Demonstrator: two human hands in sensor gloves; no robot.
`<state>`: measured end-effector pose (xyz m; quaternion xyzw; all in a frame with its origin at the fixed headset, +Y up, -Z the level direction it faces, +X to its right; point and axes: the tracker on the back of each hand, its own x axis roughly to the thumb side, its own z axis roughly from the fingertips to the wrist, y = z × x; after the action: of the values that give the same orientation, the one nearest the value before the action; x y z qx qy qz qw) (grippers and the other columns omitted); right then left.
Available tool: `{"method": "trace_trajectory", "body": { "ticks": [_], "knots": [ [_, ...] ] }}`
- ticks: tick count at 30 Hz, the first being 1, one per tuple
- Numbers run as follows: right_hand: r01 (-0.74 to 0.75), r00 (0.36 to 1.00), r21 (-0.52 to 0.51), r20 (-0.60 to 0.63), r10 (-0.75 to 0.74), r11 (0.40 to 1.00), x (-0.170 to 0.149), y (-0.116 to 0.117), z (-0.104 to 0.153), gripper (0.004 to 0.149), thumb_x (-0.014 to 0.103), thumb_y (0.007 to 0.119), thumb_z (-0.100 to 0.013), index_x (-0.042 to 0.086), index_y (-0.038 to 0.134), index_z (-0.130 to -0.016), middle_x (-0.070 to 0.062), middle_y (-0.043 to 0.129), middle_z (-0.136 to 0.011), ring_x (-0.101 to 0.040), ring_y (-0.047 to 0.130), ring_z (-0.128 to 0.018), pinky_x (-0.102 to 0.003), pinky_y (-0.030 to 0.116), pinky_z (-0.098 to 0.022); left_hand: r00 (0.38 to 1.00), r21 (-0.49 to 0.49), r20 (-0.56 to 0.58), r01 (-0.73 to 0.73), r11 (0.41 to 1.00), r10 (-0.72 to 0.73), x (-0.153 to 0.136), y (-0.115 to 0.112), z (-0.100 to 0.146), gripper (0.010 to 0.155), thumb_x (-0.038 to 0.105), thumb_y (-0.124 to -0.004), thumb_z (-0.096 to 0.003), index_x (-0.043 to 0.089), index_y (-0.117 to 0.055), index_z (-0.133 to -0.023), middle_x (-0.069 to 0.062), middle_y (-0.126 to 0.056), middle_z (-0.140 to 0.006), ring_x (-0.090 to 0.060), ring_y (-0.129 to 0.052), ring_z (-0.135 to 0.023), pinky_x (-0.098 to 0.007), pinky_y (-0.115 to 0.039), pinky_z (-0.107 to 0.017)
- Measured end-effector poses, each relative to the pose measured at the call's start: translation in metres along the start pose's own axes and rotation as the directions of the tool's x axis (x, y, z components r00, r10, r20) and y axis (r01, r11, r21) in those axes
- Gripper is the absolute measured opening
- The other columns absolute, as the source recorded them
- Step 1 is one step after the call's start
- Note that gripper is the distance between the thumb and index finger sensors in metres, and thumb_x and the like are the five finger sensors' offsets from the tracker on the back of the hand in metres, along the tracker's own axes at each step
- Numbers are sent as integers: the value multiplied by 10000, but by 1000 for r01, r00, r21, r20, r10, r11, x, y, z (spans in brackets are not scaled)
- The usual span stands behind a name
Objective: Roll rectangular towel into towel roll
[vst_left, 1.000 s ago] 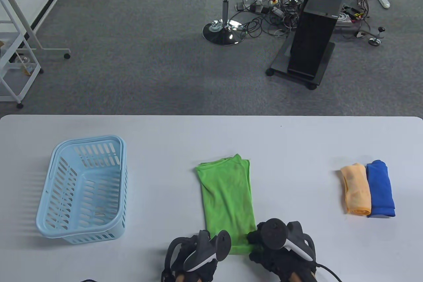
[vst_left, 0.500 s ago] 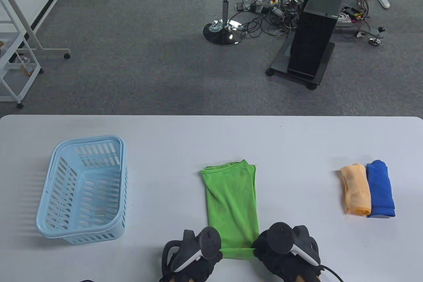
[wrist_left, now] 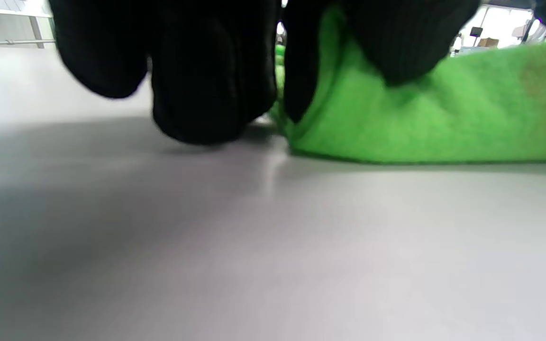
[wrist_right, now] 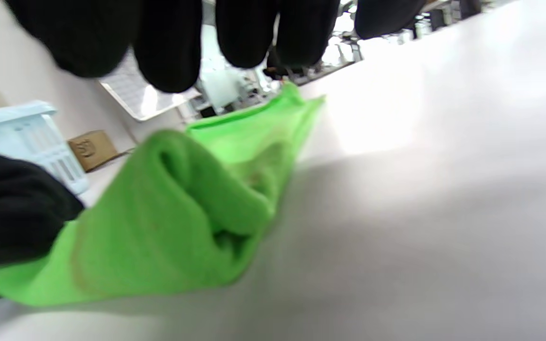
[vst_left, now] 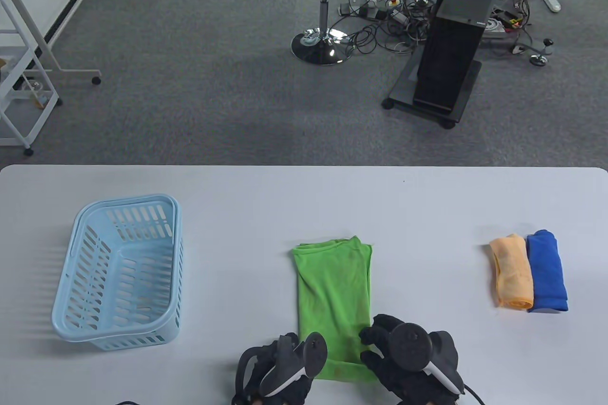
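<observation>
A green towel (vst_left: 333,296), folded into a long strip, lies on the white table (vst_left: 427,205) with its near end turned over into a small fold (wrist_right: 192,199). My left hand (vst_left: 304,353) pinches the near left corner of the towel (wrist_left: 396,118), with the other fingers (wrist_left: 206,94) down on the table beside it. My right hand (vst_left: 368,345) is at the near right corner. Its thumb (wrist_right: 12,213) touches the fold and its fingers (wrist_right: 168,52) are spread above it.
A light blue plastic basket (vst_left: 80,319) stands on the left of the table. An orange towel roll (vst_left: 512,272) and a blue towel roll (vst_left: 547,271) lie side by side on the right. Both hands are close to the table's front edge.
The towel has slid toward me and slightly right. Its near end has been turned over into a fold. My right fingers have stretched forward over the towel's right edge.
</observation>
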<state>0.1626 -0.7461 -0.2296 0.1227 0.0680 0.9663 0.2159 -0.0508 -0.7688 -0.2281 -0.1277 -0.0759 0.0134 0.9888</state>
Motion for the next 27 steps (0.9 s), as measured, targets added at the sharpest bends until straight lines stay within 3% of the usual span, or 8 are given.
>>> {"method": "trace_trajectory", "body": {
  "ticks": [5,11,14,16,18,21,24,27],
  "knots": [
    [-94,992,43,86,90,995,15,10,1,469,413,763,-317,312,820,-771,-54,541,-986,-310,589,-947,-599,492,-694,1000,-4,-11,-8,1000,8,0,1,1,481,498,-725,-400,167,-1002,-611,-119,-857,-929,-224,-1019,-531,-540,-789,-518],
    [-346,938,214,67,340,913,9,34,-5,582,485,765,-300,342,763,-865,-77,505,-1016,-333,560,-962,-609,477,-697,999,-16,-23,-31,999,30,-2,-1,1,492,515,-724,-393,181,-997,-630,-123,-848,-935,-232,-1018,-541,-544,-785,-521],
    [-316,948,225,41,315,922,10,37,-7,613,504,780,-288,343,728,-877,-85,485,-1021,-341,551,-964,-613,476,-695,996,1,-59,-61,998,61,-10,4,4,534,544,-722,-378,238,-928,-765,-119,-826,-960,-252,-1007,-591,-558,-764,-546],
    [-341,938,257,30,345,904,10,39,-8,648,519,786,-279,347,681,-896,-83,452,-1030,-345,533,-972,-614,469,-700,992,77,-86,-82,994,88,-15,11,7,616,527,-748,-378,269,-765,-936,-134,-789,-982,-272,-989,-627,-575,-743,-560],
    [-375,922,275,8,388,885,10,42,-8,689,539,788,-270,366,608,-912,-67,409,-1035,-347,518,-977,-614,467,-701,991,163,-68,-101,981,114,-17,19,12,644,504,-760,-383,326,-635,-989,-145,-691,-1030,-337,-882,-787,-608,-668,-614],
    [-403,907,266,-10,421,876,12,46,-9,707,510,822,-250,374,574,-898,-56,389,-1028,-347,504,-978,-612,458,-704,979,273,106,-198,941,175,-11,30,20,504,445,-760,-397,406,-674,-892,-120,-599,-1054,-388,-670,-937,-635,-493,-691],
    [-404,906,256,-24,423,878,14,47,-10,641,455,808,-286,364,578,-878,-60,395,-1020,-339,518,-973,-603,468,-704,975,199,189,-151,968,113,4,27,19,427,438,-762,-392,367,-817,-809,-119,-606,-1055,-403,-622,-954,-636,-463,-690],
    [-395,911,229,-29,412,890,12,46,-10,567,418,772,-311,355,616,-852,-55,430,-1010,-330,549,-961,-598,487,-698,980,121,198,-8,993,-16,14,13,14,479,484,-755,-378,350,-830,-832,-120,-604,-1063,-410,-602,-967,-642,-457,-692]
  ]
}}
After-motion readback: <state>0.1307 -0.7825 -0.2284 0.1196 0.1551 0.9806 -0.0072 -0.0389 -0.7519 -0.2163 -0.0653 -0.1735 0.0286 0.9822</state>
